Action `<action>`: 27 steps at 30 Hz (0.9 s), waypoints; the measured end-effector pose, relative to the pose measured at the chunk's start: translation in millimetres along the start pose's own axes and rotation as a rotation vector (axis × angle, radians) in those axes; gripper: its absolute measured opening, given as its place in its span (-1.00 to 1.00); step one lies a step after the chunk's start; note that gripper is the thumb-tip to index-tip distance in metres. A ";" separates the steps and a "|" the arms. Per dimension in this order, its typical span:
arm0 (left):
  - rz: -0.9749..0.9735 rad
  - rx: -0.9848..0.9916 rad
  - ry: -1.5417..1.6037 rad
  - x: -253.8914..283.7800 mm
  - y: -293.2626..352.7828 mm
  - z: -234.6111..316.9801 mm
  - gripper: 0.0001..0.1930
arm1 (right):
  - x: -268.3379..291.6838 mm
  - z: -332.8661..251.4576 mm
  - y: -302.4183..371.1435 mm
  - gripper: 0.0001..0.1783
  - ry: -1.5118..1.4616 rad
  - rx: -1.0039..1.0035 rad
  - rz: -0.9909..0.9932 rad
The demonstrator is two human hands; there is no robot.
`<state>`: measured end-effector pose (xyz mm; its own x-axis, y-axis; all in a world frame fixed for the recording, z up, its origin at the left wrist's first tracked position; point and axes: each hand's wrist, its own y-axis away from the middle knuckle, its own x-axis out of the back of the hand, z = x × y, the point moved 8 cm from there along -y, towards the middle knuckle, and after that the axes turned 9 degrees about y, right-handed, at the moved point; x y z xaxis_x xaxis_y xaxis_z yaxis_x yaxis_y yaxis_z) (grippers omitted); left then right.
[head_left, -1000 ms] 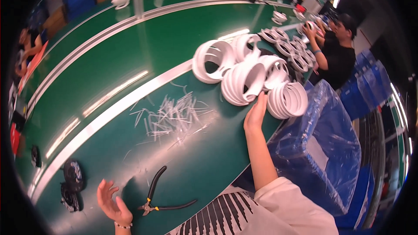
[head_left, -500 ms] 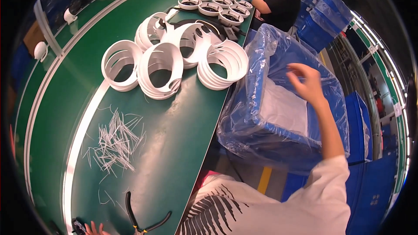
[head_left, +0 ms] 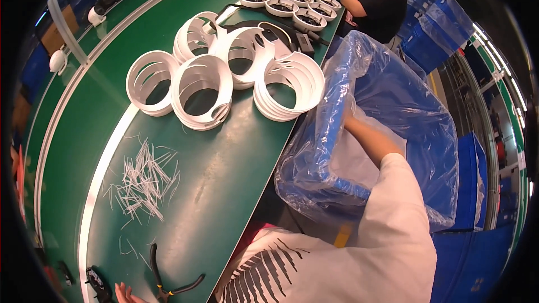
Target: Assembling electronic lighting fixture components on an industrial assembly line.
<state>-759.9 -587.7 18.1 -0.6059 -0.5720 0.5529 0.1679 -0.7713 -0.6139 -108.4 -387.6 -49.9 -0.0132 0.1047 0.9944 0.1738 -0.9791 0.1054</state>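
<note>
My right forearm (head_left: 371, 139) reaches down into a blue bin (head_left: 415, 109) lined with clear plastic film. The hand itself is hidden behind the bin's near-left wall and film, so what its fingers do does not show. White sheet material (head_left: 351, 157) lies in the bin under the arm. At the bottom edge, my left hand (head_left: 128, 295) is partly in view, fingers stretched and nothing seen in them. Beside it on the green table lie pliers (head_left: 163, 290) with black handles and a small black object (head_left: 98, 283).
Stacks of white ring-shaped parts (head_left: 202, 92) stand on the table (head_left: 224, 163). A pile of thin white strips (head_left: 143, 182) lies nearer. Farther back are round white housings with black insides (head_left: 282, 7) and a co-worker (head_left: 379, 0) in black. Blue bins (head_left: 429, 36) stand at right.
My right hand has gone from above the bin down and left into it, out of sight. More of my left hand shows beside the pliers. The view has shifted slightly.
</note>
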 end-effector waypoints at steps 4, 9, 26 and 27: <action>-0.037 0.033 0.151 -15.5 1.7 -25.4 -0.73 | -23.0 -15.3 -1.4 -0.68 -0.097 -0.079 -0.078; -0.174 -0.197 0.064 -25.6 -40.9 17.9 -0.73 | -20.5 5.7 8.9 -0.66 -0.201 -0.118 -0.175; -0.153 -0.194 0.210 -0.5 -16.4 -28.2 -0.60 | 273.9 -151.5 162.5 -0.80 -0.483 -0.277 1.279; -0.140 -0.175 0.198 -0.7 -15.8 -33.1 -0.60 | 251.3 -181.1 132.2 -0.77 -0.901 0.017 1.266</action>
<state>-787.8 -565.9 8.8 -0.7562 -0.3847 0.5293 -0.0543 -0.7692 -0.6367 -267.1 -522.3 215.0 0.7200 -0.6869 0.0993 -0.3749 -0.5053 -0.7772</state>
